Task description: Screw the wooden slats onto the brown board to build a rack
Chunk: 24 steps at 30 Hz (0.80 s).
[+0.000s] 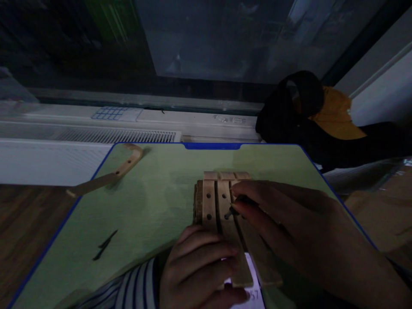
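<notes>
Several pale wooden strips (210,206) with drilled holes lie side by side, their far ends bent upward. Beneath their far part is a brown, rough-edged block (197,201). My left hand (199,266) is curled over the near part of the strips and grips them. Between thumb and fingertips, my right hand (286,219) pinches a thin dark pointed tool (228,212); its tip is at a hole in the middle strip. Most of the tool is hidden by the fingers. A lit phone screen (252,285) shows under the near ends of the strips.
Another bent wooden strip (124,166) lies across the left edge of the greenish, blue-rimmed table (161,184). A small dark sliver (105,245) lies at left. Beyond stand a radiator (122,135), a windowsill (193,120) and, right, a dark bag (277,107) with a yellow-brown cap (336,113).
</notes>
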Motion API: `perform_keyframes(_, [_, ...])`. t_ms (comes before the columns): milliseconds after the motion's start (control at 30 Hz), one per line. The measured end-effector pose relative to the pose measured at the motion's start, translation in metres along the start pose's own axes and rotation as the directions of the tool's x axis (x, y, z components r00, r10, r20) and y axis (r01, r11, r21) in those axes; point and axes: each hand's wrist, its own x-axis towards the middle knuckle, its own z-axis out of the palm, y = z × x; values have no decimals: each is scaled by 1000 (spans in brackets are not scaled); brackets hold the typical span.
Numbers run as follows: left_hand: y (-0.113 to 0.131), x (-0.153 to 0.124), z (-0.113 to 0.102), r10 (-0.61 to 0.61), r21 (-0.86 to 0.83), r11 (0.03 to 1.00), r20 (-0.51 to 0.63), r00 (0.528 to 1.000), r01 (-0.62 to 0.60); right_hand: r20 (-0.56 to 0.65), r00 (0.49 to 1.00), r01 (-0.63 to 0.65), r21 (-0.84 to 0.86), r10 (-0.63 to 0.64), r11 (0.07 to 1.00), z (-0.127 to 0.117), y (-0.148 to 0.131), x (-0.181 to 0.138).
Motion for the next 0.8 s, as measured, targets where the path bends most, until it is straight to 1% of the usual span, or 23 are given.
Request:
perform_keyframes(67, [0, 1, 0, 2, -12, 1000, -4, 1000, -2, 29, 999, 18, -1, -18, 1000, -1, 3, -1])
perform_keyframes(167, [1, 0, 5, -5, -28, 1000, -12, 1000, 4, 13, 998, -59, -12, 59, 998, -3, 8, -2])
perform_keyframes(233, [1, -3, 12, -30, -50, 998, -74, 997, 27, -26, 997, -74, -18, 74, 997, -5, 9, -2])
perform_keyframes(267, [1, -5, 16, -47, -62, 997, -176, 983, 37, -51, 996, -78, -19, 77, 997, -7, 8, -2])
perform_keyframes(300, [1, -6, 19, -53, -73, 997, -227, 972, 37, -73, 994, -85, -18, 84, 996, -7, 7, -2])
perform_keyframes(367, [1, -8, 21, -30, -74, 997, -249, 968, 12, -104, 990, -97, -2, 96, 995, -7, 3, 0])
perform_keyframes(433, [1, -8, 18, -14, -74, 997, -200, 980, -1, -102, 993, -52, 28, 55, 998, -5, -1, 2])
perform_keyframes(533, [3, -5, 10, -32, -87, 996, -114, 993, 22, -73, 997, 8, 73, -3, 997, 2, -4, 4])
perform_keyframes(567, [3, -4, 8, -44, -92, 995, -103, 994, 34, -62, 998, 14, 81, -9, 997, 4, -4, 5])
perform_keyframes(700, [5, -2, 7, -56, -103, 994, -119, 991, 44, -25, 999, 29, 93, -27, 995, 10, -3, 6])
perform_keyframes(800, [4, -2, 9, -53, -95, 995, -103, 993, 43, -11, 1000, 10, 100, -9, 995, 11, -4, 6])
